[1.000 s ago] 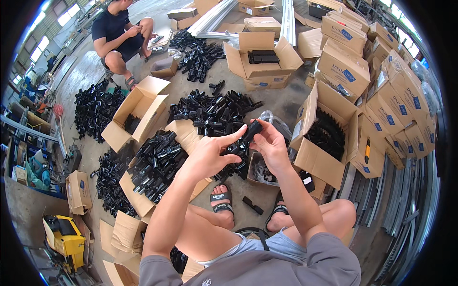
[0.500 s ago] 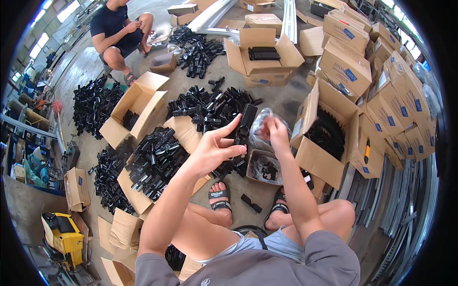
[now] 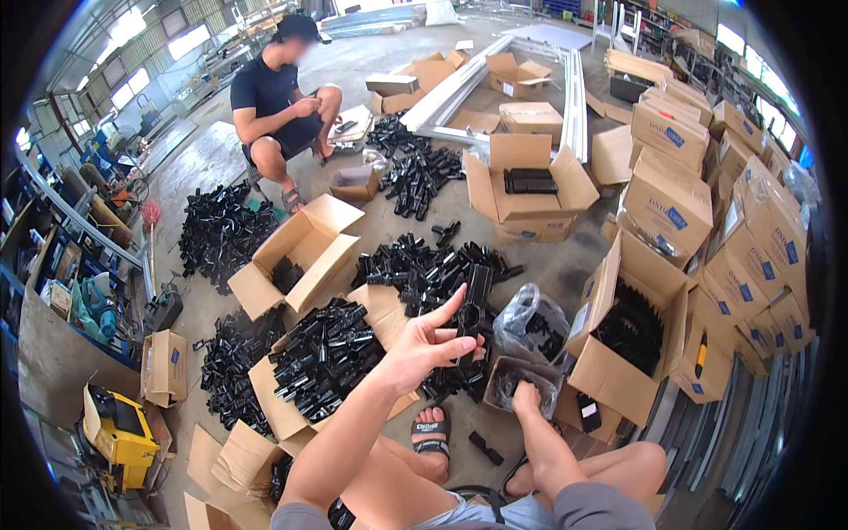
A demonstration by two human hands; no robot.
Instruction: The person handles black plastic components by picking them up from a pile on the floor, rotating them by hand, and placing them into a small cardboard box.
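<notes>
My left hand [image 3: 424, 352] is closed round a long black plastic part [image 3: 478, 288], holding it upright above a heap of similar black parts [image 3: 415, 265]. My right hand [image 3: 527, 397] reaches down into a small cardboard box [image 3: 500, 374] lined with a clear plastic bag; its fingertips are hidden there. Just behind that box stands a clear plastic bag [image 3: 521, 311] with small black pieces inside. One loose black part [image 3: 485, 448] lies on the floor between my feet.
An open carton [image 3: 598, 387] of black toothed parts stands at right, before stacked closed cartons [image 3: 666, 199]. A phone [image 3: 588, 412] lies near it. More black parts [image 3: 322, 349] are heaped at left on cardboard. Another person [image 3: 281, 115] squats at the far left.
My right hand has gone from beside the black part down into the small box. My left hand still holds the part. The view has tilted up, showing more of the room.
</notes>
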